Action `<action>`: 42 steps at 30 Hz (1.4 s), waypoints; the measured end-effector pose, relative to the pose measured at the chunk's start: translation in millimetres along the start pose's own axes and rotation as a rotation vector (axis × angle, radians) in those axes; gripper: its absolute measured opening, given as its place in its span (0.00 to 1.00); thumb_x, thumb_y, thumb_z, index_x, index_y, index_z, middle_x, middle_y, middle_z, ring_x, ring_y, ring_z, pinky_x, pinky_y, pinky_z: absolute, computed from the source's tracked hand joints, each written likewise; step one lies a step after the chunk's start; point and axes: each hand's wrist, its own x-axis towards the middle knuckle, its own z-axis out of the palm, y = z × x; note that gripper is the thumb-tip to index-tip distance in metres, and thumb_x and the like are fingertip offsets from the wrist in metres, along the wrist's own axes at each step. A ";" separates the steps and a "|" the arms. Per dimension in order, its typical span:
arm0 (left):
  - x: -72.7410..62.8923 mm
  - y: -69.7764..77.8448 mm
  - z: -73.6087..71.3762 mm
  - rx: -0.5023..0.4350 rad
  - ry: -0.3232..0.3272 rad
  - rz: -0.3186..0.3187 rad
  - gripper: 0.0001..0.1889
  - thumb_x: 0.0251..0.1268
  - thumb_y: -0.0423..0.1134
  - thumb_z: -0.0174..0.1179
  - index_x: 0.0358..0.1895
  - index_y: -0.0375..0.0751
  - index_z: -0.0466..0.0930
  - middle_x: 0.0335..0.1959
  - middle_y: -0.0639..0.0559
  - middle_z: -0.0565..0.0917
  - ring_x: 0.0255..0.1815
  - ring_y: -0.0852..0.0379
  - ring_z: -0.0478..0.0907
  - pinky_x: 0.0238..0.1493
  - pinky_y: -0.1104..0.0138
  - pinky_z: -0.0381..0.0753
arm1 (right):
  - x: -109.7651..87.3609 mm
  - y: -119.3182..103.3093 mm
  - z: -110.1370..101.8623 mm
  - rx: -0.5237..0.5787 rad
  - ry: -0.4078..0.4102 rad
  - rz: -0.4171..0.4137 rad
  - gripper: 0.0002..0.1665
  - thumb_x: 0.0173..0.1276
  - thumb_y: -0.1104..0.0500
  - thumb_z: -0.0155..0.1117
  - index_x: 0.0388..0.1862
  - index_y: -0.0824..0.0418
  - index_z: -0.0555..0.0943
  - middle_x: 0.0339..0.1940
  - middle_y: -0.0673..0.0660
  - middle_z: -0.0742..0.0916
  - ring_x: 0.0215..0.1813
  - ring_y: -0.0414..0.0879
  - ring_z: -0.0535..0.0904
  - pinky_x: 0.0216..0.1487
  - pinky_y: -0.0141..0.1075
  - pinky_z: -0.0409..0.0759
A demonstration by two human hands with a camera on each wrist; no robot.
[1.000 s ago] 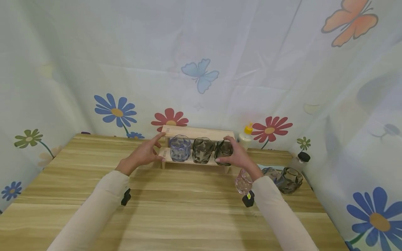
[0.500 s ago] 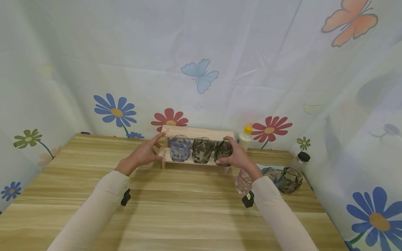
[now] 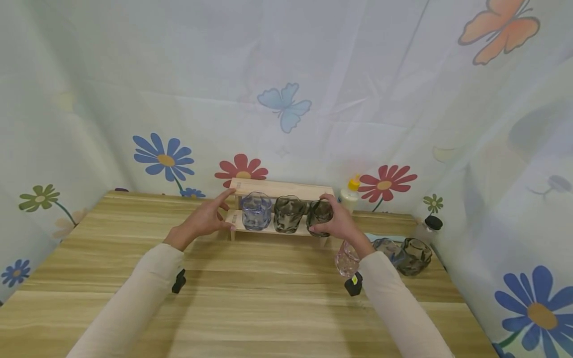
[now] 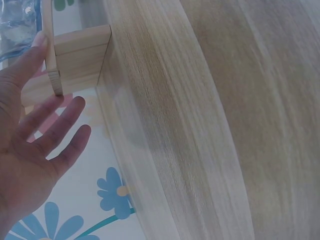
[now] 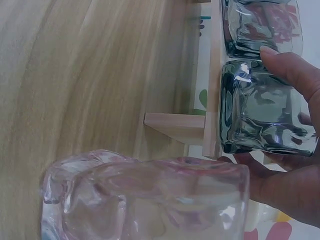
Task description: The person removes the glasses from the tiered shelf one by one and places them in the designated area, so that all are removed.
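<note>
Now the right hand (image 3: 338, 223) grips a dark glass (image 5: 262, 110) mouth-up, the left hand (image 3: 202, 220), spread, touching the shelf (image 3: 286, 189).

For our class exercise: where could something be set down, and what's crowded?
Bare: the upper shelf behind three glasses; the tabletop between the sleeves. Crowded: the lower shelf under those three; the tabletop's right side, with more glasses.

Soft, diffuse light — faint shadows across table (image 3: 259, 308); wrist views hazy — glints on dark glass (image 5: 265, 115).
</note>
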 end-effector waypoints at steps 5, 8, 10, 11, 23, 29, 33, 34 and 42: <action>0.1 0.9 -2.8 -0.002 0.008 0.016 0.57 0.54 0.44 0.76 0.81 0.54 0.45 0.61 0.30 0.77 0.44 0.41 0.86 0.47 0.49 0.84 | -2.8 -4.3 -7.7 0.035 -0.007 0.011 0.54 0.56 0.55 0.80 0.75 0.53 0.59 0.68 0.72 0.73 0.68 0.67 0.71 0.64 0.61 0.72; 0.2 1.1 -4.1 0.000 0.010 0.011 0.57 0.53 0.44 0.77 0.81 0.54 0.45 0.61 0.30 0.77 0.45 0.41 0.86 0.48 0.49 0.84 | -3.3 -7.2 -11.6 0.039 -0.012 0.022 0.54 0.56 0.55 0.80 0.76 0.53 0.58 0.67 0.70 0.74 0.67 0.66 0.72 0.64 0.60 0.72; 0.4 1.0 -4.1 0.001 0.007 0.004 0.57 0.53 0.45 0.76 0.81 0.55 0.44 0.62 0.31 0.77 0.46 0.41 0.85 0.48 0.48 0.84 | -3.7 -8.6 -13.5 0.037 -0.013 0.026 0.54 0.56 0.54 0.80 0.76 0.54 0.58 0.67 0.70 0.74 0.68 0.65 0.72 0.65 0.60 0.72; 0.4 1.1 -4.1 0.002 0.005 0.000 0.57 0.54 0.45 0.76 0.81 0.55 0.44 0.62 0.31 0.77 0.46 0.41 0.85 0.49 0.48 0.84 | -3.9 -9.5 -14.4 0.036 -0.013 0.028 0.55 0.56 0.54 0.80 0.77 0.54 0.59 0.67 0.70 0.74 0.68 0.65 0.71 0.65 0.60 0.71; 1.9 1.1 -3.2 0.010 0.006 -0.002 0.57 0.53 0.45 0.76 0.81 0.55 0.45 0.61 0.31 0.77 0.45 0.42 0.85 0.49 0.49 0.84 | -6.4 -8.4 -22.9 0.017 -0.002 0.020 0.55 0.56 0.53 0.80 0.77 0.54 0.58 0.64 0.70 0.75 0.62 0.64 0.75 0.59 0.58 0.76; 0.9 1.5 -1.7 0.013 0.003 0.006 0.57 0.53 0.45 0.76 0.81 0.54 0.45 0.61 0.31 0.78 0.44 0.42 0.86 0.48 0.49 0.84 | -16.9 -10.6 -30.3 0.008 0.016 0.008 0.54 0.57 0.54 0.79 0.77 0.56 0.58 0.61 0.69 0.77 0.57 0.63 0.77 0.54 0.55 0.77; 0.3 1.9 -1.5 0.012 0.000 0.014 0.57 0.54 0.45 0.76 0.81 0.54 0.44 0.61 0.31 0.77 0.44 0.42 0.86 0.48 0.48 0.84 | -23.1 -9.5 -36.0 0.010 0.031 0.003 0.53 0.56 0.55 0.79 0.76 0.56 0.59 0.60 0.71 0.78 0.56 0.64 0.78 0.52 0.55 0.78; 0.2 1.9 -1.4 0.011 0.001 0.013 0.57 0.54 0.45 0.76 0.81 0.54 0.44 0.61 0.31 0.77 0.44 0.42 0.86 0.48 0.48 0.84 | -24.5 -8.9 -37.4 0.010 0.035 0.002 0.53 0.57 0.55 0.79 0.76 0.56 0.59 0.60 0.71 0.77 0.57 0.64 0.77 0.52 0.56 0.78; -0.4 0.4 -0.6 0.016 0.007 0.015 0.56 0.54 0.45 0.76 0.81 0.53 0.45 0.61 0.30 0.78 0.44 0.42 0.86 0.49 0.48 0.84 | -37.4 -4.1 -49.4 -0.023 0.065 0.001 0.53 0.57 0.55 0.79 0.76 0.57 0.59 0.60 0.72 0.78 0.61 0.66 0.76 0.57 0.60 0.76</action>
